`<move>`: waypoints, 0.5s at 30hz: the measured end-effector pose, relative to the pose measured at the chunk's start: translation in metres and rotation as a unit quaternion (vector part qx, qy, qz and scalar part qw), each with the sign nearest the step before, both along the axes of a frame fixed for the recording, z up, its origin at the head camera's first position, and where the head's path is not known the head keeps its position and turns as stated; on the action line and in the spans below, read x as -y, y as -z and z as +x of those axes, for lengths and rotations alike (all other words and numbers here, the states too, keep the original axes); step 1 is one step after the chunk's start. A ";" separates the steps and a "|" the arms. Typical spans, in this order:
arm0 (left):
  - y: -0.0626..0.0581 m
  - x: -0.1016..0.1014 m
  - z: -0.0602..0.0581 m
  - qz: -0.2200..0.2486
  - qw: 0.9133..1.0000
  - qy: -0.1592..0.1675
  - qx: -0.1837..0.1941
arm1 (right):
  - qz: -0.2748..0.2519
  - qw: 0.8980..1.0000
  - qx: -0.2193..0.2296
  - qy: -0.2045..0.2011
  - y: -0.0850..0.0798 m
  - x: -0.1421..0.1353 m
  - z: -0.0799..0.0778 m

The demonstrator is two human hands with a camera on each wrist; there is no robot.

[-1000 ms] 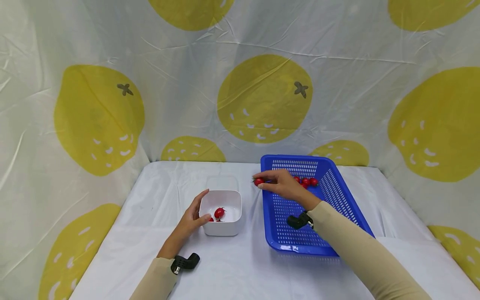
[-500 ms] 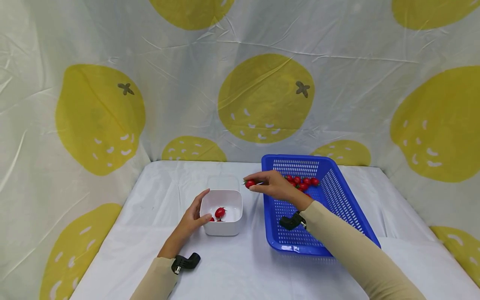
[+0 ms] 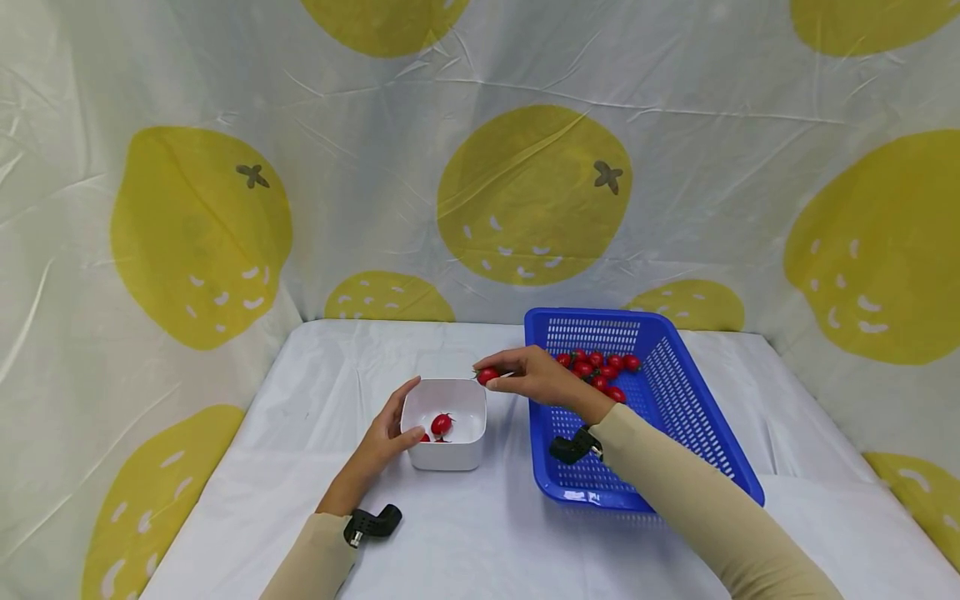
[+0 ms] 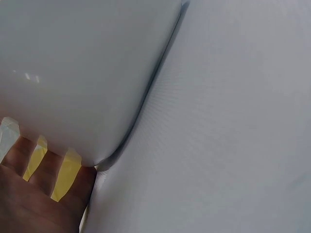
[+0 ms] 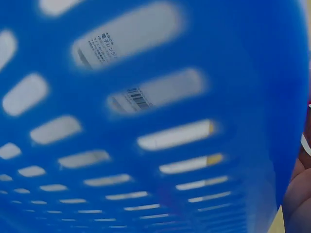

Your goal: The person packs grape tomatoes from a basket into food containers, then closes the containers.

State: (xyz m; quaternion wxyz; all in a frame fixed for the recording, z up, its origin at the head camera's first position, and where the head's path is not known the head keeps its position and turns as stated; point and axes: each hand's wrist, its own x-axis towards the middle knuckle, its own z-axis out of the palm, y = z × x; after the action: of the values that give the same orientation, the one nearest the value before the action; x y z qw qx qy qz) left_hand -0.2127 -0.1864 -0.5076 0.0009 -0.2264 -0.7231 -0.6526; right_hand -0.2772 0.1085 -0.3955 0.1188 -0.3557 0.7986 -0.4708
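Note:
My left hand [image 3: 384, 437] holds a small white square container [image 3: 446, 457] by its left side, thumb at the front rim and fingers toward the back. Inside the container lie a few cherry tomatoes [image 3: 441, 424], partly hidden by the front wall. Between thumb and fingers, my right hand [image 3: 536, 377] pinches another cherry tomato [image 3: 487, 377] with a green stem, right at the container's back right corner. In the left wrist view, the fingers [image 4: 36, 160] lie against the container wall. The right wrist view shows mostly blue basket wall, with part of the hand [image 5: 299, 196] at the right edge.
A blue slotted basket [image 3: 558, 492] stands to the right under my right forearm, with several cherry tomatoes [image 3: 598, 382] toward its back. Behind the container lies a clear, flat lid [image 3: 444, 363]. White cloth [image 3: 300, 467] covers the table, and a lemon-print curtain [image 3: 360, 183] hangs behind.
My right hand has carried the cherry tomato leftward from the basket's left edge to the container's back right corner, uncovering more tomatoes in the basket. The left hand stays put.

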 end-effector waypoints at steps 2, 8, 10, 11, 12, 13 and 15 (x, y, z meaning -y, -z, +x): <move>0.000 0.000 0.000 0.002 1.000 0.000 -0.002 | 0.003 1.000 0.007 0.000 0.000 0.002 0.001; -0.002 -0.001 0.001 0.000 1.000 -0.005 -0.003 | 0.014 1.000 0.015 -0.007 0.002 0.006 0.002; -0.002 -0.001 0.001 0.000 1.000 -0.007 -0.001 | 0.016 1.000 0.017 -0.014 0.003 0.007 0.002; -0.002 -0.001 0.001 0.000 1.000 -0.008 0.000 | 0.016 1.000 0.019 -0.018 0.003 0.007 0.002; -0.002 -0.002 0.001 0.001 1.000 -0.008 0.000 | 0.016 0.999 0.021 -0.022 0.003 0.008 0.002; -0.001 -0.002 0.001 0.002 1.000 -0.008 0.000 | 0.018 0.999 0.022 -0.025 0.003 0.008 0.002; 0.000 -0.002 0.000 0.000 1.000 -0.008 -0.001 | 0.021 0.999 0.025 -0.029 0.003 0.009 0.002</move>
State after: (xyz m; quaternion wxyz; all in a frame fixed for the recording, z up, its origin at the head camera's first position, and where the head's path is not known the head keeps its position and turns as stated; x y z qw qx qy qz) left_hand -0.2122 -0.1848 -0.5071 0.0068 -0.2213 -0.7246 -0.6527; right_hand -0.2752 0.0999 -0.3985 0.1596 -0.3646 0.7943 -0.4590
